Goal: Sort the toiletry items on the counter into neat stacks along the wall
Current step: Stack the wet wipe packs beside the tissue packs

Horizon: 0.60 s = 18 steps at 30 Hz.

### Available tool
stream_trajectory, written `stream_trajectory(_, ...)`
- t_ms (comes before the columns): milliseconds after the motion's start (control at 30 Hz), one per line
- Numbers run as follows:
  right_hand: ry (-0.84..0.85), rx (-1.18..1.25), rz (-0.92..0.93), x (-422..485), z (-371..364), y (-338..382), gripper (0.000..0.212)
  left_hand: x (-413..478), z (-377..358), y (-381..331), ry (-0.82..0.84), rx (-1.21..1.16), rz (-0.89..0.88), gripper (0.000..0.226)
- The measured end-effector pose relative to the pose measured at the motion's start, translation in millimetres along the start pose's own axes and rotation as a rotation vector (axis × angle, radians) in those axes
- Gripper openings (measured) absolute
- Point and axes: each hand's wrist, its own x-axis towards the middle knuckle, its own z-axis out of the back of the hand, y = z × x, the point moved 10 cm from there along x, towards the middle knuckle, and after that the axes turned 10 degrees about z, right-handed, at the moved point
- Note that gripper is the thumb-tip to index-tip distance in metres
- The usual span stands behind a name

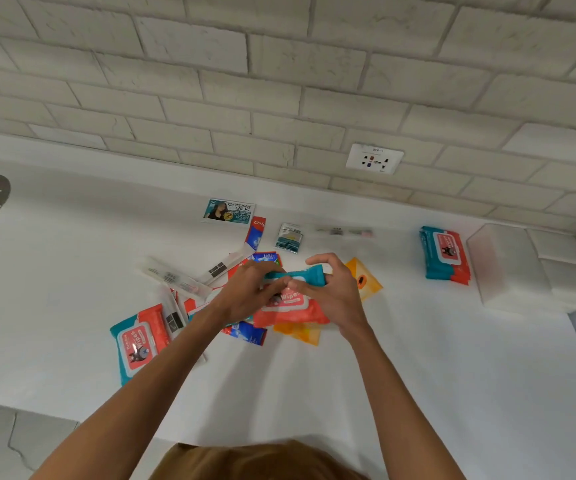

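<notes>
Both hands hold one teal-and-coral wipes pack (297, 306) above the pile in the middle of the white counter (348, 375). My left hand (248, 292) grips its left side and my right hand (335, 292) grips its teal top edge. Another wipes pack (139, 341) lies at the left of the pile. A stack of wipes packs (444, 254) stands by the wall at the right. Wrapped toothbrushes (175, 278), toothpaste sachets (245, 332) and orange sachets (366, 277) lie scattered under the hands.
Along the wall lie a Cream Silk sachet (228, 211), a Colgate sachet (256, 232), a dark green sachet (289, 237) and a clear-wrapped toothbrush (345, 232). A white box (508, 265) stands at the far right. A power socket (374, 158) sits on the brick wall.
</notes>
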Motion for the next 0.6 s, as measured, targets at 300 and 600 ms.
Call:
stream_trajectory(300, -0.035, 0.111, -0.038, 2.4, 21.5, 12.6, 0.052, -22.5, -22.2, -1.5, 0.261, -0.563, 0.185, 0.037)
stream_trajectory(600, -0.179, 0.353, -0.204, -35.0, 33.5, -34.0, 0.034, -32.2, -47.6, -7.3, 0.074, -0.746, 0.396, 0.032)
